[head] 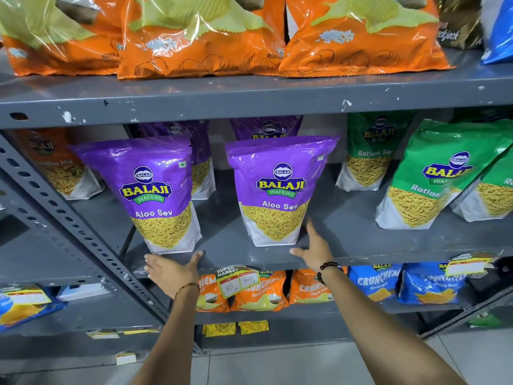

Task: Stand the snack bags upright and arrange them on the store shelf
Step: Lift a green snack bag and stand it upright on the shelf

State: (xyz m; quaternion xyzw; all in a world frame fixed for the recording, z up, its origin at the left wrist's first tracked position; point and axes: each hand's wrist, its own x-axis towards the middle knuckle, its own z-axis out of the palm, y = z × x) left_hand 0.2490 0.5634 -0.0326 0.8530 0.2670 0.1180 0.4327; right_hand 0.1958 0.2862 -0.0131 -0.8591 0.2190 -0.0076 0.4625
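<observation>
I see both hands spread open, empty: left hand (172, 269) just below left Aloo Sev bag (159, 195), right hand (315, 250) beside right Aloo Sev bag (277, 193).

On the middle shelf (347, 245), bare board lies open between the two front purple Aloo Sev bags (163, 195) (277, 190), and a wider gap runs from the right one to the green Ratlami Sev bag (433, 179). The upper shelf (249, 98) closes in overhead. Further purple bags (266, 129) block the back.
</observation>
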